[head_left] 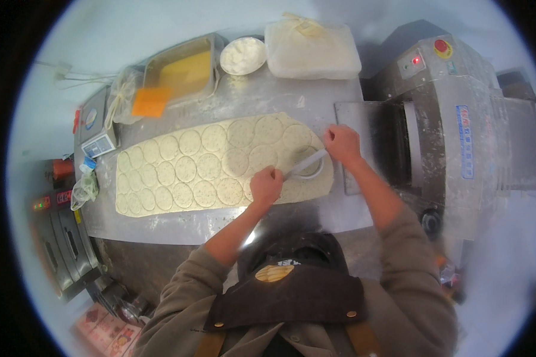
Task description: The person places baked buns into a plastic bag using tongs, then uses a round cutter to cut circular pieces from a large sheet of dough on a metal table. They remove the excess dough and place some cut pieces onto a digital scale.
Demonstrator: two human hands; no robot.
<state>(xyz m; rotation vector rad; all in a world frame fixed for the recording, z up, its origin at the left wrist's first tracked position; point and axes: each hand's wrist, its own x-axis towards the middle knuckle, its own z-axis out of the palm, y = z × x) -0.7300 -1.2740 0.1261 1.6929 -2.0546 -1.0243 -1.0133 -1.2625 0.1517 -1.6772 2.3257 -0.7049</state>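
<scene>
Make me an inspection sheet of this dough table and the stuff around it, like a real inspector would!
Surface: metal table, with whitish smears.
Job's things: flat dough sheet, marked with rows of circles; white ring with a bar, at the dough's right end.
Clutter: scale, plastic bag, tub, bowl of white stuff and whitish box along the edges.
Hands: left hand and right hand curled, seeming to hold opposite ends of the bar.
Cables: thin wires on the left wall.
Surroundings: big machine at right, red light glowing.
</scene>
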